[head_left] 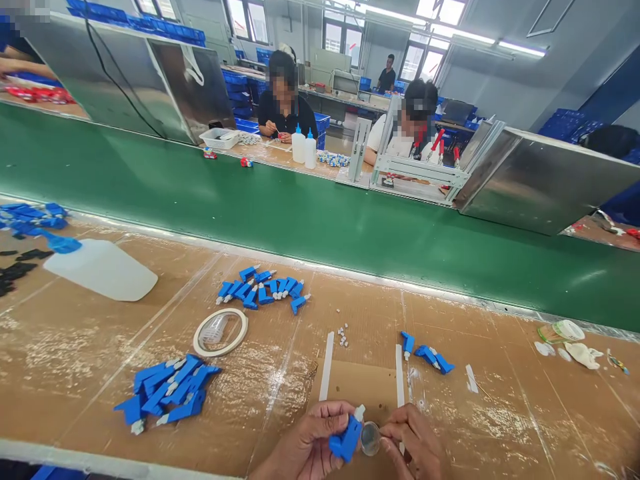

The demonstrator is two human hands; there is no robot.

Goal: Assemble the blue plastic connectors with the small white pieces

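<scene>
My left hand (313,443) is closed round a small blue plastic connector (347,437) with a white tip, at the bottom middle of the view. My right hand (415,443) pinches a small clear round cap (371,439) right against the connector. Both hands hover over the cardboard-covered table (75,373). Loose piles of the same blue connectors lie at the front left (167,393), at the middle back (263,290) and to the right (430,353). Tiny white parts (343,335) lie just beyond my hands.
A tape roll (221,332) and a tipped white squeeze bottle (97,267) lie left. White strips (327,367) are stuck to the cardboard. A green conveyor belt (320,213) runs across behind. Two people work at the far bench; a third stands further back.
</scene>
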